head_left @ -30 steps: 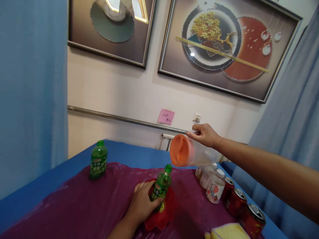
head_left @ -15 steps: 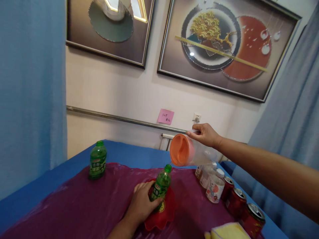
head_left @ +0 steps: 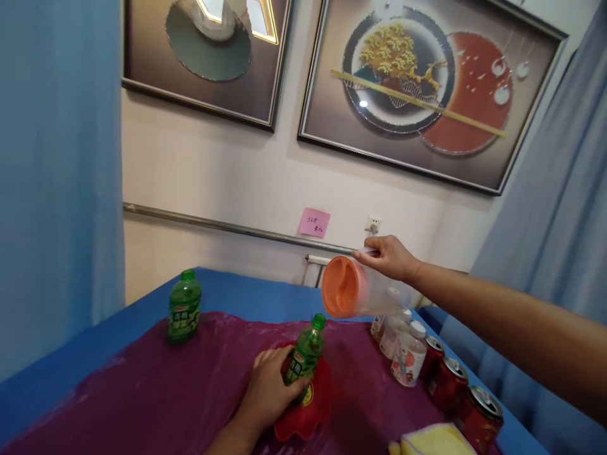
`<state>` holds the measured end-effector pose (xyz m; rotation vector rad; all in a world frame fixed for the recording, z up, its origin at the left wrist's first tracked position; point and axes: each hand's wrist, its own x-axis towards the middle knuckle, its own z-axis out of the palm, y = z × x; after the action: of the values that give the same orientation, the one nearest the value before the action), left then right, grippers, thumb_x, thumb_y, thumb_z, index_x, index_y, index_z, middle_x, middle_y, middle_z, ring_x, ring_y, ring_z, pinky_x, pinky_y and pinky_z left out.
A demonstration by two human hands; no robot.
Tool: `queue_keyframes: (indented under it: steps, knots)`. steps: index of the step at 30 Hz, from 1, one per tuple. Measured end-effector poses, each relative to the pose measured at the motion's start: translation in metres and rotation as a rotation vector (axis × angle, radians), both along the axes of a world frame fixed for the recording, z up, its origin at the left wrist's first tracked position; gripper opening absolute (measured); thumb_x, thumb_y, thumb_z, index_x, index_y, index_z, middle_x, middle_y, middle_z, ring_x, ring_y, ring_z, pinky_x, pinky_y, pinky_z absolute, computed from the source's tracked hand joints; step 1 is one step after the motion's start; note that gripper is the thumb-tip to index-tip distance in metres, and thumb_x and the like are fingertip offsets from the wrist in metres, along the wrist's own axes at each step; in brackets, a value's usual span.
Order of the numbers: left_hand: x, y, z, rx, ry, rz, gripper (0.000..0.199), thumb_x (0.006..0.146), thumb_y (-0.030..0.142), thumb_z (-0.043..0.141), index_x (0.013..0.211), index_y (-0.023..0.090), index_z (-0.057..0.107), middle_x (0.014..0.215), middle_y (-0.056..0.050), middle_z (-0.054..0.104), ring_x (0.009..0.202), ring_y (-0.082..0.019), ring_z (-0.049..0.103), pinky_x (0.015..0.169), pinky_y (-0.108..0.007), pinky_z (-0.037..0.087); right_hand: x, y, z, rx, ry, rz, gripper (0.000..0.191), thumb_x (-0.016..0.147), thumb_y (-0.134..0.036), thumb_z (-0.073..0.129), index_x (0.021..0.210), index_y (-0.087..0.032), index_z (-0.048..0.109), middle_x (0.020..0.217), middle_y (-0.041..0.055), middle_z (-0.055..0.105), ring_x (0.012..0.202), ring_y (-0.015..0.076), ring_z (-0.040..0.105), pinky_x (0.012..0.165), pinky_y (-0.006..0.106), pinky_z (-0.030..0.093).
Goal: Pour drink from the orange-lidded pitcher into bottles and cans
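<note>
Currently, the left hand (head_left: 268, 388) grips the lower body of a green bottle (head_left: 309, 351), its fingers curled around the side and its thumb across the front. The green bottle is uncapped and leans slightly, top away from the left hand; it is positioned over a red scalloped dish (head_left: 320, 414). The left hand hides the base, so contact with the dish cannot be confirmed.

The fingers of the right hand (head_left: 391, 256) are closed on the handle of a clear pitcher (head_left: 382, 297). The pitcher is tipped on its side, with its orange lid (head_left: 341, 287) facing the green bottle. The lower edge of the lid is just above and beside the bottle mouth; whether liquid passes between them cannot be determined.

A second green bottle (head_left: 184, 309) stands upright, well apart, toward the far left of the blue-covered worktop (head_left: 246, 287). A purple sheet (head_left: 156, 392) overlies most of the visible surface. Below the pitcher, on the right side, clear bottles (head_left: 408, 359) with printed labels and red cans (head_left: 478, 420) form a row. A folded yellow cloth (head_left: 436, 440) lies near the cans. On the wall behind, a pink note (head_left: 314, 222) is located beside a socket (head_left: 374, 224).
</note>
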<state>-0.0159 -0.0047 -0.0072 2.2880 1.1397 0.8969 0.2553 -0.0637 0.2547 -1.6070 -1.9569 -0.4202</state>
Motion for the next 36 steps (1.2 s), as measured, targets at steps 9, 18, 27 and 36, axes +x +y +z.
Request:
queue_keyframes:
  steps: [9,18,27,36]
  knots:
    - [0.0011,-0.0001,0.0014,0.005,0.002,0.0,0.059,0.065,0.038,0.081,0.12,0.023,0.069,0.119,-0.01,0.073,0.114,-0.032,0.062,0.105,-0.047,0.039,-0.0008,-0.0003,-0.0019,-0.014,-0.006,-0.003,0.053,0.084,-0.061,0.054,0.056,-0.023,0.029,0.053,-0.0059,0.03,0.053,0.0108,0.027,0.053,0.029,0.021]
    - [-0.0001,-0.0013,0.0025,-0.007,-0.012,-0.008,0.058,0.065,0.037,0.08,0.12,0.023,0.068,0.12,-0.01,0.073,0.115,-0.032,0.062,0.105,-0.046,0.038,-0.0001,-0.0003,-0.0017,-0.019,-0.028,0.002,0.053,0.084,-0.06,0.055,0.056,-0.023,0.03,0.053,-0.0061,0.03,0.053,0.0106,0.027,0.053,0.028,0.02]
    - [0.0003,-0.0028,0.0063,-0.019,0.011,-0.017,0.058,0.067,0.036,0.079,0.122,0.021,0.067,0.121,-0.01,0.072,0.116,-0.032,0.06,0.106,-0.046,0.036,-0.0031,0.0,-0.002,-0.024,-0.026,-0.006,0.052,0.084,-0.06,0.054,0.056,-0.023,0.03,0.052,-0.0057,0.031,0.052,0.0107,0.029,0.053,0.028,0.021]
    - [-0.0001,-0.0041,0.0073,-0.018,0.01,-0.014,0.058,0.067,0.036,0.079,0.121,0.02,0.067,0.12,-0.01,0.072,0.115,-0.032,0.061,0.105,-0.045,0.037,-0.0044,0.001,-0.0013,-0.041,-0.021,-0.002,0.052,0.083,-0.06,0.054,0.056,-0.023,0.03,0.052,-0.0057,0.031,0.052,0.0107,0.029,0.053,0.028,0.022]
